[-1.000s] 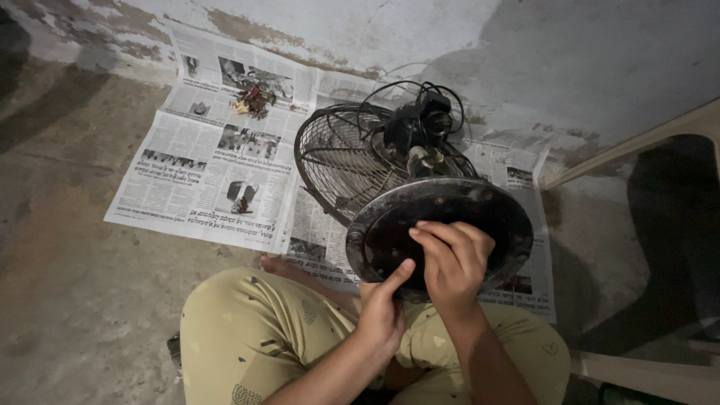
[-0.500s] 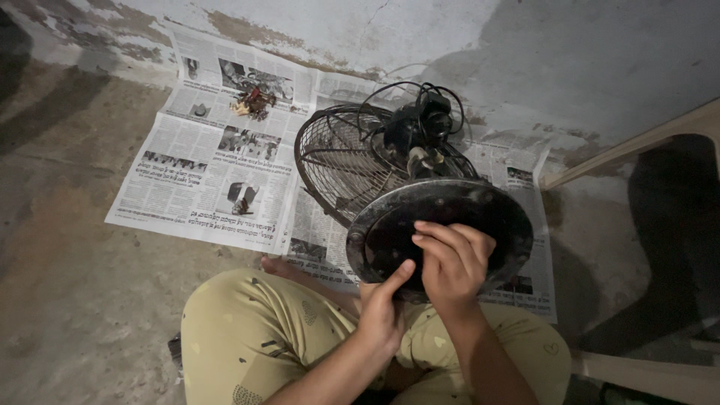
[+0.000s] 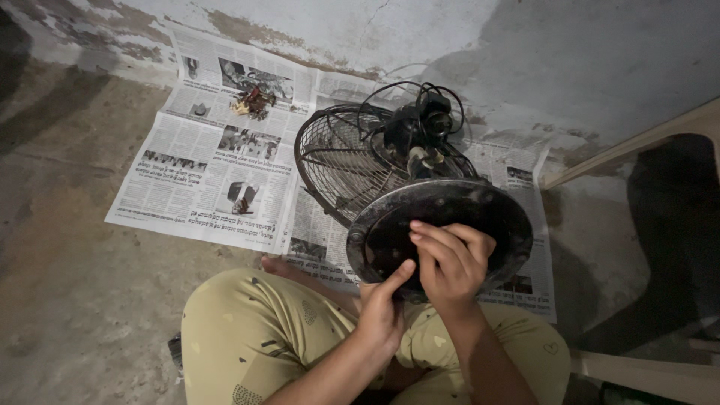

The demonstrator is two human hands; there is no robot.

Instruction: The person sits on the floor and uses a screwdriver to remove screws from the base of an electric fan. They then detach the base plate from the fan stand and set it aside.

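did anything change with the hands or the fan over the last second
Almost nothing. The right hand stays with curled fingers on the underside of the fan base, shifting only slightly. The left hand still steadies its lower rim, and the fan's wire cage lies unmoved on the newspaper.

Sheets of newspaper [image 3: 217,172] lie spread on a worn concrete floor [image 3: 67,225] against a stained wall [image 3: 562,52]. A small heap of reddish parts [image 3: 251,101] sits on the far sheet. At right, a beige plastic chair [image 3: 660,135] stands.
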